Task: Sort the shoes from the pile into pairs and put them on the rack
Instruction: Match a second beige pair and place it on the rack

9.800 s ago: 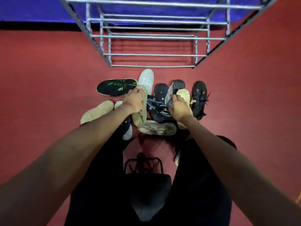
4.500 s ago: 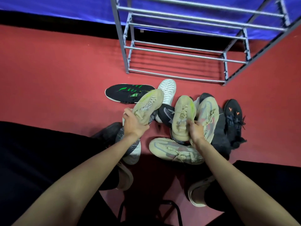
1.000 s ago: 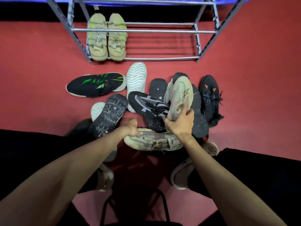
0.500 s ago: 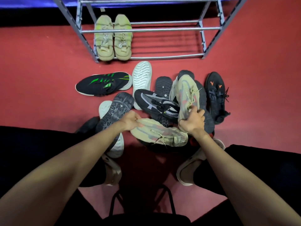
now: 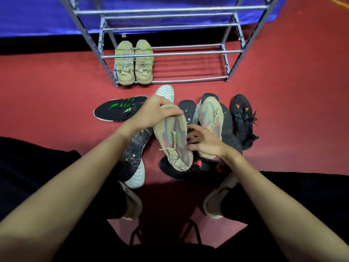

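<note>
left hand lifting a beige knit sneaker, right hand on its match

my left hand (image 5: 151, 112) is clamped around the toe of a beige sneaker with grey and pink panels (image 5: 172, 140), fingers curled over the front, shoe held up over the pile with its heel toward me. my right hand (image 5: 205, 142) has fingers spread, loosely curled; it sits on the heel end of the matching beige sneaker (image 5: 209, 118), which lies in the pile just at 3 o'clock from the held one. cannot tell if that hand has really closed on it, fingertips also touch the side of the held shoe.

rest of pile on the red floor (image 5: 47, 103): black sneaker with green stripes (image 5: 117, 109) at 9 o'clock of my left hand, on its side. white sole-up shoe (image 5: 166, 92) at 12 o'clock, partly behind my left hand. black sole-up shoe with grey tread (image 5: 136, 148) under my left forearm, a white-soled shoe (image 5: 137, 177) just below it. dark sole (image 5: 188, 110) between the two beige ones. black sneaker with orange marks (image 5: 243, 118) at the far 3 o'clock edge, laces loose. black shoe with red patches (image 5: 188, 169) under the held sneaker.

metal shoe rack (image 5: 170, 53) at 12 o'clock, well apart from the pile. pale yellow-green sneaker pair (image 5: 134, 63) sits side by side on the bottom tier, at its left end, toes away from me. blue cloth (image 5: 37, 16) behind the rack.
</note>
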`<control>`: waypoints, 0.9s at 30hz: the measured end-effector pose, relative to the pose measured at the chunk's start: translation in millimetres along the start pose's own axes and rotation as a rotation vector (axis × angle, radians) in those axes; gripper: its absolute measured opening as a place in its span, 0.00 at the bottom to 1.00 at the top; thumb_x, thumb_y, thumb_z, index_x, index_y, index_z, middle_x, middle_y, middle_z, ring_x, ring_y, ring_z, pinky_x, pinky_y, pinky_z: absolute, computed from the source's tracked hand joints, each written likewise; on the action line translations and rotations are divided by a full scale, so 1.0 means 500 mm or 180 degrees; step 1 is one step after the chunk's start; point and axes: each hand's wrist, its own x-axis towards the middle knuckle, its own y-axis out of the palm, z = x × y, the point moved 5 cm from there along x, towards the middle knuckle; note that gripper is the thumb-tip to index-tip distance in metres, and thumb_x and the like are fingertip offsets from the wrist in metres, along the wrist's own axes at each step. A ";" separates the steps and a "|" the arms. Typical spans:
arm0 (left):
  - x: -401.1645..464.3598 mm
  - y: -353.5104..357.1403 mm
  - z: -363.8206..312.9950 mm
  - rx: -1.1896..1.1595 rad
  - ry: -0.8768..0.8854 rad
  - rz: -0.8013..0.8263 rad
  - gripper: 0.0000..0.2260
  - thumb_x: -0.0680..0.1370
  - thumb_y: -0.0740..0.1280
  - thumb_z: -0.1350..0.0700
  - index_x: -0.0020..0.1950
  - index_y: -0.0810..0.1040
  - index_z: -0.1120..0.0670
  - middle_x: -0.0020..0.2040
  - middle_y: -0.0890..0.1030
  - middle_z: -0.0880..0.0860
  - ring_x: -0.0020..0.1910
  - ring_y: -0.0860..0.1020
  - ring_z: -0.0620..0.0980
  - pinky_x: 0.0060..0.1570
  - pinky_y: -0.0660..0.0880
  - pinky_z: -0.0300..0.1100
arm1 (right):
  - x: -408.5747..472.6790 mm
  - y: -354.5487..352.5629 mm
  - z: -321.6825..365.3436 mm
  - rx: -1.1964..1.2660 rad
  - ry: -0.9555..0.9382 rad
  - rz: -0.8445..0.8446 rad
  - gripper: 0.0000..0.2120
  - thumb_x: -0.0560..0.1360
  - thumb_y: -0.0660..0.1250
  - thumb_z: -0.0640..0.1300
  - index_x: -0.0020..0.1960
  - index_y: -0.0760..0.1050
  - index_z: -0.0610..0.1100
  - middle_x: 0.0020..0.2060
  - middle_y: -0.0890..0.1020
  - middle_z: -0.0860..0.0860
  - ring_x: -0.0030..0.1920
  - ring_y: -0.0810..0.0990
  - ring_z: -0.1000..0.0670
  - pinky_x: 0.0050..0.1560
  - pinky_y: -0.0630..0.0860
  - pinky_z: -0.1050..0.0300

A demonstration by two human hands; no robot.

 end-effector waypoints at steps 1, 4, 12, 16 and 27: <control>0.006 -0.007 -0.016 -0.0095 0.0007 -0.0077 0.05 0.70 0.75 0.54 0.43 0.85 0.55 0.37 0.82 0.57 0.38 0.75 0.46 0.39 0.70 0.43 | -0.003 0.005 0.016 0.0166 -0.0077 0.0048 0.26 0.70 0.73 0.35 0.61 0.70 0.55 0.48 0.82 0.50 0.51 0.81 0.48 0.58 0.77 0.55; 0.022 -0.025 -0.050 -0.0309 0.0065 -0.0371 0.04 0.70 0.75 0.53 0.38 0.83 0.52 0.36 0.81 0.49 0.35 0.76 0.39 0.38 0.73 0.35 | -0.004 0.008 0.051 0.0381 -0.0263 -0.0022 0.20 0.71 0.73 0.39 0.61 0.73 0.48 0.46 0.83 0.47 0.46 0.82 0.53 0.48 0.78 0.65; 0.046 -0.009 0.009 -0.0643 -0.0662 -0.0386 0.30 0.72 0.72 0.45 0.69 0.69 0.55 0.55 0.77 0.52 0.53 0.77 0.47 0.54 0.73 0.39 | 0.020 -0.058 0.020 0.0569 0.0112 -0.0754 0.13 0.76 0.67 0.40 0.58 0.76 0.34 0.49 0.83 0.39 0.46 0.81 0.41 0.41 0.77 0.50; -0.013 0.091 0.112 -0.0576 -0.1362 0.0753 0.37 0.66 0.75 0.39 0.69 0.71 0.56 0.57 0.81 0.51 0.57 0.79 0.48 0.61 0.74 0.43 | 0.039 -0.085 -0.001 0.1212 0.0398 -0.1122 0.10 0.76 0.66 0.45 0.46 0.79 0.38 0.36 0.82 0.46 0.33 0.76 0.48 0.31 0.73 0.60; -0.021 0.147 0.151 -0.1897 -0.1489 0.0558 0.19 0.72 0.73 0.60 0.62 0.77 0.59 0.56 0.83 0.55 0.55 0.82 0.51 0.63 0.75 0.46 | 0.065 -0.091 -0.068 0.1773 0.0690 -0.1840 0.20 0.80 0.56 0.53 0.55 0.77 0.38 0.37 0.82 0.47 0.37 0.81 0.50 0.37 0.76 0.58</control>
